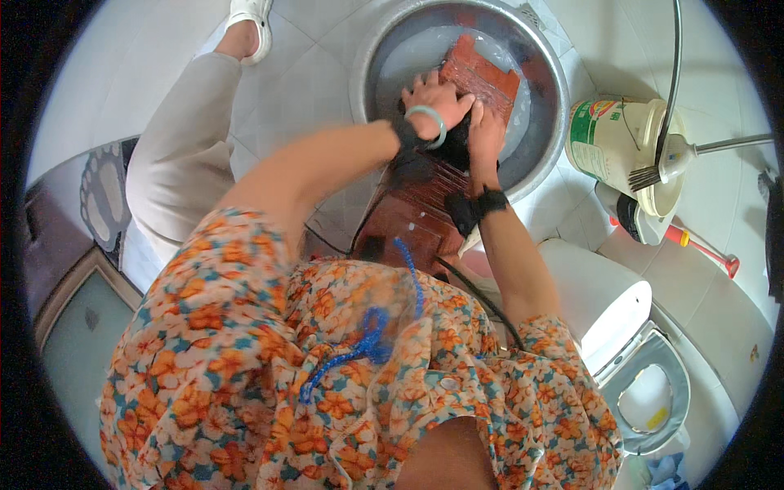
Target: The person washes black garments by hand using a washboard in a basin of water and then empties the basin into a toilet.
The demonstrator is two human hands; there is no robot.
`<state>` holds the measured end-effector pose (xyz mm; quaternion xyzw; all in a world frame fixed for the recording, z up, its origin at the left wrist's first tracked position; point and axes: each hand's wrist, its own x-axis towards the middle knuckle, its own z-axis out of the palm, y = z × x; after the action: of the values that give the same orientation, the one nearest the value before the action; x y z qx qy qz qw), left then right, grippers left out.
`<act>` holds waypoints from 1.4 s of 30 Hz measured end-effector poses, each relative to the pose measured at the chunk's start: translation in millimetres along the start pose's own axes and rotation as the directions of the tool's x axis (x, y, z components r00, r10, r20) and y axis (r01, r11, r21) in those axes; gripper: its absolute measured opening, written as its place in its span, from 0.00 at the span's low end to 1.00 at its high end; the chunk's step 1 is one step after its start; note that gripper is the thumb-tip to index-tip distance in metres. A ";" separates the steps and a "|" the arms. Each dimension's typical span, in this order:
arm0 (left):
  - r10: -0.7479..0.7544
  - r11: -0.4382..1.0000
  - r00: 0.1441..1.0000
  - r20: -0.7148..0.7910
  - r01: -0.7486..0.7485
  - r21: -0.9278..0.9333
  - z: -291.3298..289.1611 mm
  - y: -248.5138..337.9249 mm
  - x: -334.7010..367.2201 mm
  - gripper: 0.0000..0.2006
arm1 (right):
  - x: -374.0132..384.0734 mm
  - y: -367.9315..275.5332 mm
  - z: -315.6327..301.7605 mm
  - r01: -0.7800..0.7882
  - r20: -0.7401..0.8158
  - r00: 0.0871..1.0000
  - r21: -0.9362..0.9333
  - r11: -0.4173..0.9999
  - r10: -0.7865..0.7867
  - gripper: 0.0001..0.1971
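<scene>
Partly in the metal basin (362, 86) of cloudy water (404, 62): washboard (482, 80)

Can't really tell what the dark bundle (457, 147) is, since the left hand (441, 104) and right hand (487, 135) cover chunks of it. Top edge chops off bits of the metal basin (358, 82) and white shoe (263, 31). Blue cord (376, 328) is partly just a blur.

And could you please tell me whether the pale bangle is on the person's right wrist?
No, the pale bangle sits at the wrist of the left hand.
</scene>
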<state>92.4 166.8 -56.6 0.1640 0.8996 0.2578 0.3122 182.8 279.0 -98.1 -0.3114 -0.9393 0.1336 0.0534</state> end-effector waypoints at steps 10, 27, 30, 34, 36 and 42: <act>0.376 0.926 0.921 0.104 -0.376 -0.024 -9.4 -46.1 -33.9 0.17 | -43.5 -14.7 -9.5 0.306 0.272 0.912 0.049 0.951 -0.307 0.12; 0.561 0.827 0.825 -0.063 -0.555 0.090 -4.0 -46.0 -27.0 0.09 | -38.8 -14.6 -14.4 0.336 0.122 0.919 0.255 0.906 -0.375 0.07; 0.657 0.752 0.681 -0.323 -0.565 0.340 22.5 -30.4 33.9 0.13 | 20.1 -16.6 6.2 0.219 -0.075 0.976 0.264 0.939 -0.207 0.11; 0.195 0.977 0.969 -0.151 -0.180 0.113 -2.4 -0.9 20.5 0.23 | 16.2 -8.2 -3.1 0.013 -0.090 0.996 0.130 0.991 -0.001 0.17; 0.188 0.981 0.979 0.075 -0.183 -0.071 -18.5 -11.7 -16.8 0.22 | -12.7 -8.3 -15.6 0.101 0.024 0.992 0.409 0.907 -0.121 0.15; 0.715 0.689 0.646 -0.268 -0.716 0.112 -5.4 -69.0 -95.4 0.13 | -107.2 -32.3 -59.5 0.418 -0.104 0.909 0.247 0.874 -0.405 0.08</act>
<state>151.3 65.2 -46.5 0.4649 0.7967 0.3830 0.0500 261.0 202.9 -33.7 -0.0980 -0.9561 0.2353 0.1446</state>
